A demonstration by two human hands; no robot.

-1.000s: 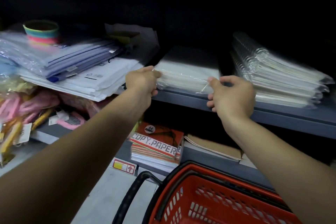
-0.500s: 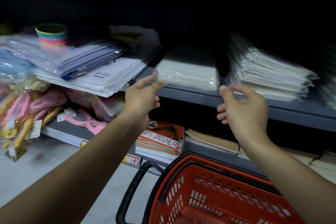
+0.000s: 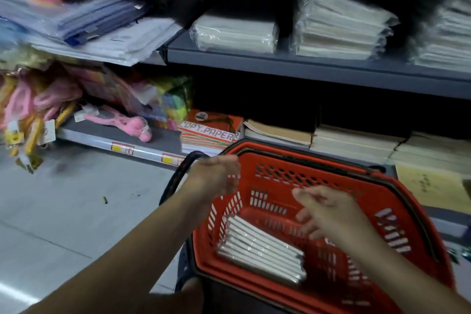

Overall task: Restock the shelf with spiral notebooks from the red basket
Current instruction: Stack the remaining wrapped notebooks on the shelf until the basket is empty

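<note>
Both hands dropped from shelf (image 3: 305, 64) to red basket (image 3: 397, 216) | left hand (image 3: 216, 178) grip spread | right hand (image 3: 328, 209) grip spread

We saw a dim picture. The top was almost black. Our hands (image 3: 214, 176) looked smeared with blur, and so did the far left side. The floor (image 3: 63, 211) shone pale gray.

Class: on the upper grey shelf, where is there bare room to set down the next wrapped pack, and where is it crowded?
A narrow dark gap lies between the flat wrapped pack and the taller notebook stack; the shelf also shows a bare front strip. The left end is crowded with overhanging plastic folders. The right end holds another stack.
</note>
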